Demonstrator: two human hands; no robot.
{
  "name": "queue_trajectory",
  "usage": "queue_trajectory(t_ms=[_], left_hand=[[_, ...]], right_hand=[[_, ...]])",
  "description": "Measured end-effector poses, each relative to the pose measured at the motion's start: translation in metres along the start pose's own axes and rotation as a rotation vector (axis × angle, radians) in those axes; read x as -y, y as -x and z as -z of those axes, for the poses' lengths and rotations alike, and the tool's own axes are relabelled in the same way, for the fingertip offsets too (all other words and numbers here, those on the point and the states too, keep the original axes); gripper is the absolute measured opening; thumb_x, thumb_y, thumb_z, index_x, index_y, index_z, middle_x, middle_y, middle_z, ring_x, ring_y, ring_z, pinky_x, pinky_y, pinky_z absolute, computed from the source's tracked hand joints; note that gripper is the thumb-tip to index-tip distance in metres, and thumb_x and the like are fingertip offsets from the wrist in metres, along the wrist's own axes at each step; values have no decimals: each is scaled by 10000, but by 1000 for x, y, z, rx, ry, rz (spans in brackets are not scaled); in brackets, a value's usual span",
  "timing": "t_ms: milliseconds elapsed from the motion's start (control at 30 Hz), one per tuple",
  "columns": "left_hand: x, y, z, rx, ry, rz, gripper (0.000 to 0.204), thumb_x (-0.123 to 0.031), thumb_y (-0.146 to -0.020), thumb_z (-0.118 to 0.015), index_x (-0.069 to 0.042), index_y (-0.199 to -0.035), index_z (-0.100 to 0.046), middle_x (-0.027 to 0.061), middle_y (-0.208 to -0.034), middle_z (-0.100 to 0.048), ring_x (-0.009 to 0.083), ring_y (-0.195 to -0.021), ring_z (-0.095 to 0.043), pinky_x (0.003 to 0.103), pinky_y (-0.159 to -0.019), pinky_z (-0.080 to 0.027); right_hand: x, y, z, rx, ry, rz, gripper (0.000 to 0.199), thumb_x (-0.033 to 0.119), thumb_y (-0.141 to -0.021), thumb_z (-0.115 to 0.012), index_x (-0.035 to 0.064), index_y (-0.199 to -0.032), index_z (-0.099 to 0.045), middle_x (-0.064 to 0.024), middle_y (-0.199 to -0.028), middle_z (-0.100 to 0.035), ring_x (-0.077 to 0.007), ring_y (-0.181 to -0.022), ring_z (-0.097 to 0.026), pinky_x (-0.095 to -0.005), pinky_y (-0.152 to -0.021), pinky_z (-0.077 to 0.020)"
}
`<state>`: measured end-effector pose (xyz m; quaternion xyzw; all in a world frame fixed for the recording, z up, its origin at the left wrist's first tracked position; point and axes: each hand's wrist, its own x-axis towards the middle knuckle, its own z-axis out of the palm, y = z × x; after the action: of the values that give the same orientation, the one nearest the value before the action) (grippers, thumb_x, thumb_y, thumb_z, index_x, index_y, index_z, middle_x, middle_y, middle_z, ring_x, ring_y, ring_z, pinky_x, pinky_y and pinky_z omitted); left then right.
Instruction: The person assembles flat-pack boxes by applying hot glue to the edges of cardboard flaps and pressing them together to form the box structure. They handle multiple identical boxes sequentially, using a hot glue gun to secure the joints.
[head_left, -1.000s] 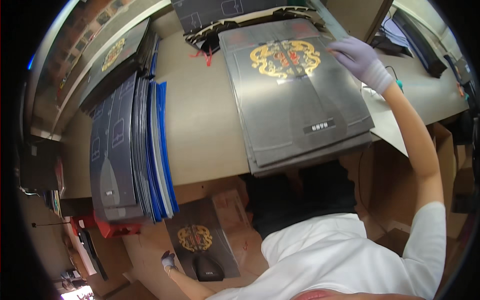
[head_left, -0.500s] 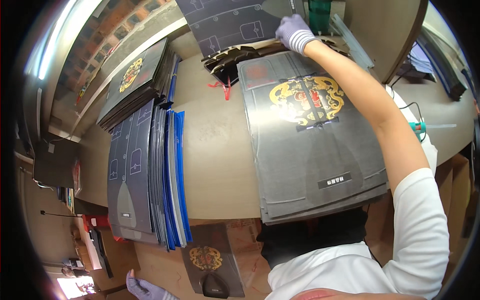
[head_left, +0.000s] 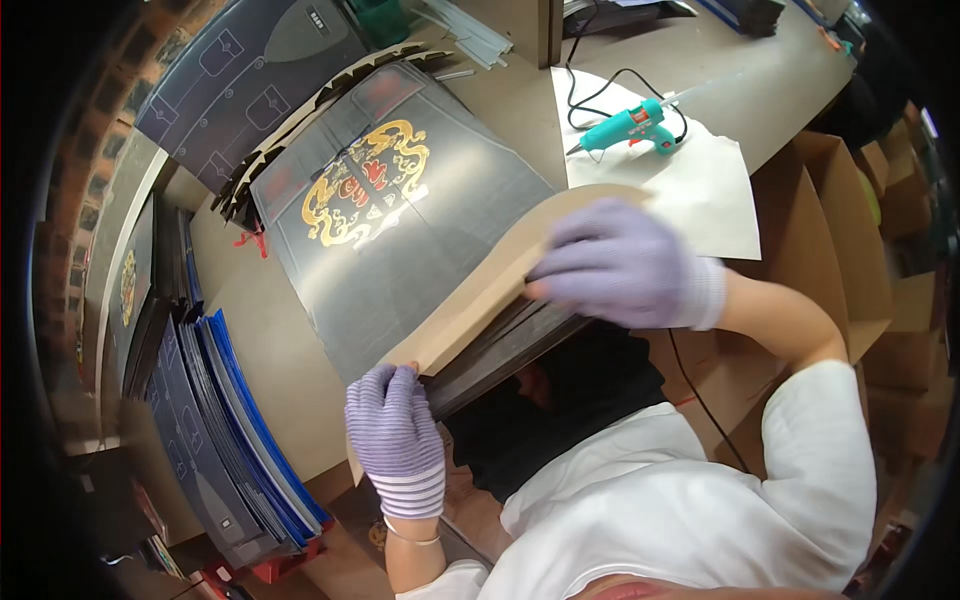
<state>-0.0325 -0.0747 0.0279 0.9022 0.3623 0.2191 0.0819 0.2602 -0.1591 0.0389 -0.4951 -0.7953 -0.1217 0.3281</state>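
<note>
A stack of dark grey printed card sheets (head_left: 400,265), with a gold and red emblem on top, lies before me. Along its near edge a strip of plain brown cardboard (head_left: 480,315) is bent upward. I cannot tell whether it is a separate piece or the underside of the top sheet. My left hand (head_left: 395,420), in a striped lilac glove, pinches its left end. My right hand (head_left: 620,265), gloved alike and slightly blurred, grips the same edge farther right, fingers curled over it.
A teal glue gun (head_left: 630,125) with a black cord lies on white paper (head_left: 700,185) at the right. Dark folders (head_left: 190,440) and blue ones (head_left: 255,410) stand at the left. A dark printed panel (head_left: 250,75) leans at the back. Cardboard boxes (head_left: 840,230) are on the right.
My right hand has come back from the far edge of the stack, and my left hand has risen from the lower left. Both now hold the brown cardboard. The view has turned rightward.
</note>
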Motion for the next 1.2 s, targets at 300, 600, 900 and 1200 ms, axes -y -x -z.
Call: queue_trajectory(t_ms=[300,600,900,1200], left_hand=[[-6,-18,8,-18,13,-12,170,6,-777,-677,-21,-945,-692,122,-903,-635,302,-839,-595,389,-761,-497],[4,-30,-21,-67,132,142,115,-24,-828,-662,-25,-942,-681,137,-899,-622,327,-852,-601,405,-778,-496],[7,-35,-27,-22,161,132,100,-59,-845,-651,-19,-936,-663,137,-921,-612,337,-908,-590,427,-814,-494],[14,-35,-27,-4,238,153,126,-52,-836,-671,-13,-955,-687,139,-935,-624,336,-916,-604,417,-829,-506]], right_hand=[[-145,76,53,119,-195,-758,287,158,-789,-775,18,-1026,-692,-75,-833,-682,-198,-742,-615,-323,-748,-514],[-143,61,86,-303,-720,-832,264,212,-906,-690,29,-1095,-672,-34,-1036,-685,-53,-880,-583,-218,-710,-470],[21,-4,-20,10,-241,-433,385,304,-665,-879,44,-822,-644,-95,-868,-584,-254,-766,-568,-361,-654,-482],[40,-19,-43,124,-97,-441,392,322,-673,-878,20,-786,-654,-89,-829,-586,-258,-763,-574,-353,-681,-487]])
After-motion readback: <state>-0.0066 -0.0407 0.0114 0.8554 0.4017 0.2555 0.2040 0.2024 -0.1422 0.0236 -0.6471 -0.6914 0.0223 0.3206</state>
